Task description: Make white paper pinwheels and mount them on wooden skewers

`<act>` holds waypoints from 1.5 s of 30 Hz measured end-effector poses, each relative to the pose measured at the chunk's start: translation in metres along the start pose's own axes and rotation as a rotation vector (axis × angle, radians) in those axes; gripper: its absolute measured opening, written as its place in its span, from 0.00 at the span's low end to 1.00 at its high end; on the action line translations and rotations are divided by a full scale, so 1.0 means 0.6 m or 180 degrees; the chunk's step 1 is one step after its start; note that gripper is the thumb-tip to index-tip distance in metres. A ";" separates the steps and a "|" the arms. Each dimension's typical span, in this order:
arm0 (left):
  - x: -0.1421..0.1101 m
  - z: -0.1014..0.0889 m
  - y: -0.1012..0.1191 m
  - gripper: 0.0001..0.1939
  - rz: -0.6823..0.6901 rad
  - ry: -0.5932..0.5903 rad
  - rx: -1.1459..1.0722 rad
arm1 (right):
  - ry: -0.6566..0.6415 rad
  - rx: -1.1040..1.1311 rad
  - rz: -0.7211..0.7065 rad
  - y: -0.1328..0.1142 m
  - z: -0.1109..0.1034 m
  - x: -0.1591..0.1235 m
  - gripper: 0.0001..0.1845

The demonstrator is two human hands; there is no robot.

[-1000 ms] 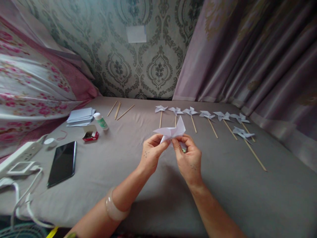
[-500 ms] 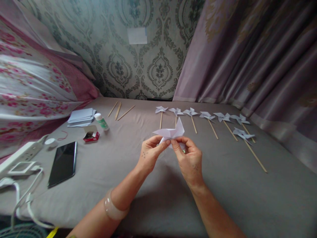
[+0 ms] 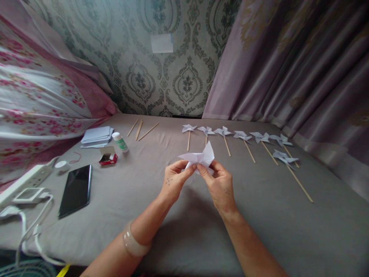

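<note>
My left hand point(image 3: 173, 181) and my right hand point(image 3: 219, 184) meet above the grey sheet, both pinching a folded white paper pinwheel head point(image 3: 200, 157) between thumb and fingers. One paper point sticks up, another juts left. Beyond it lies a row of several finished paper pinwheels on wooden sticks point(image 3: 245, 140), stretching to the right. A pale bangle circles my left wrist.
At left lie a black phone point(image 3: 75, 189), a small red box point(image 3: 108, 158), a glue bottle point(image 3: 120, 142), a stack of white paper point(image 3: 96, 136), a white power strip point(image 3: 27, 181) with cables, and spare wooden sticks point(image 3: 141, 129). Curtains hang at right, floral bedding at left.
Both hands have shifted slightly while working the paper; my right fingers have closed in nearer the centre fold. The view drifted a little.
</note>
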State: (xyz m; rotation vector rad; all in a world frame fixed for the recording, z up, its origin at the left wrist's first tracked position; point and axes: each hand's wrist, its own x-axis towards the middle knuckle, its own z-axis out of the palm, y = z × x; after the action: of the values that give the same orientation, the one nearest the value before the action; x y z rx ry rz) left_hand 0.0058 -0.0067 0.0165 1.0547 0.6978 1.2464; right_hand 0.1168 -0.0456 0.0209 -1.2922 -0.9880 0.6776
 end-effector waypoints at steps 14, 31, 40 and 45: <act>0.006 -0.015 -0.003 0.12 -0.0359 0.0068 -0.0125 | -0.0250 -0.0100 -0.0022 0.025 0.001 0.005 0.14; 0.013 -0.031 -0.018 0.11 -0.0606 -0.0037 -0.0286 | -0.0347 -0.0064 -0.0022 0.047 0.005 0.002 0.13; 0.015 -0.030 -0.011 0.09 -0.0052 0.0054 0.0788 | -0.0417 -0.0645 -0.0458 0.035 -0.005 0.015 0.10; 0.018 -0.036 -0.014 0.14 -0.0314 -0.0171 0.0604 | -0.0343 -0.0794 -0.0545 0.050 -0.006 0.022 0.11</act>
State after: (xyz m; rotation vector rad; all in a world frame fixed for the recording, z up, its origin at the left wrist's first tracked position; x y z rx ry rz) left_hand -0.0073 0.0095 0.0017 1.1902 0.8288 1.0789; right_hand 0.1292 -0.0304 -0.0055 -1.3782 -1.2875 0.5073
